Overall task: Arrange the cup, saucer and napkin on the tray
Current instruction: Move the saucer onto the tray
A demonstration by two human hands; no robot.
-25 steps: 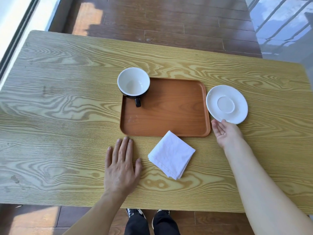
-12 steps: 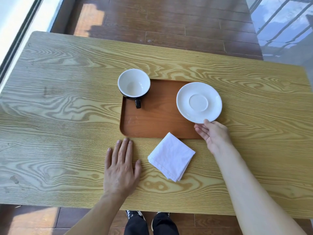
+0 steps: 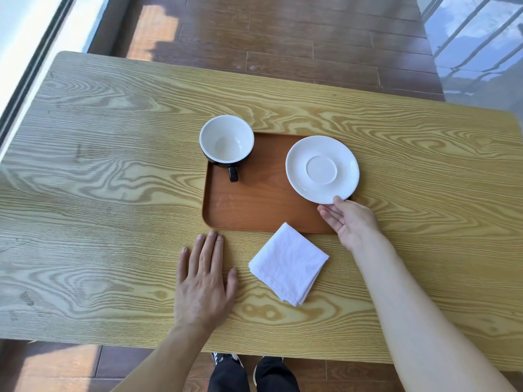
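A brown tray [image 3: 254, 210] lies at the middle of the wooden table. A cup [image 3: 226, 142], black outside and white inside, stands in the tray's far left corner with its handle toward me. My right hand [image 3: 349, 222] holds the near rim of a white saucer [image 3: 322, 168] over the tray's right part; whether the saucer touches the tray I cannot tell. A folded white napkin [image 3: 288, 263] lies on the table just in front of the tray. My left hand [image 3: 205, 281] rests flat on the table, left of the napkin, holding nothing.
The wooden table [image 3: 99, 165] spreads wide on both sides of the tray. Its near edge runs just above my shoes. A window frame runs along the far left, and wooden floor shows beyond the far edge.
My right hand has carried the saucer from the table right of the tray leftward onto the tray's right part. The left hand, cup and napkin have stayed put.
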